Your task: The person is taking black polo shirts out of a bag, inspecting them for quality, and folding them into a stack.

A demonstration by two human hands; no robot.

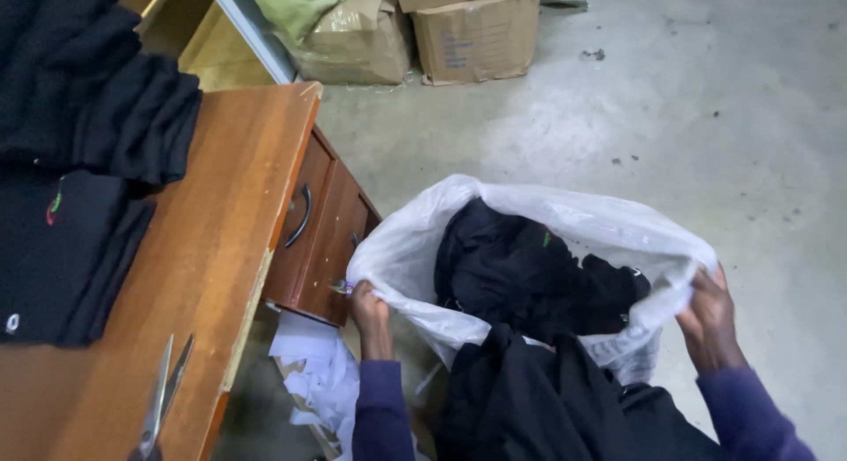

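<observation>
Concrete floor (670,117) beside wooden desk (212,276)

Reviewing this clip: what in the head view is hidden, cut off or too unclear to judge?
- Fingertips of the left hand and right hand: curled over the white sack rim.
- Lower sack contents: covered by the black garments on top.
- Scissors: handles cut off by the bottom edge.
- Folded black clothes on the wooden desk: cropped at the left edge.

left hand (371,304) clenched, right hand (708,315) clenched, arms spread wide
</observation>
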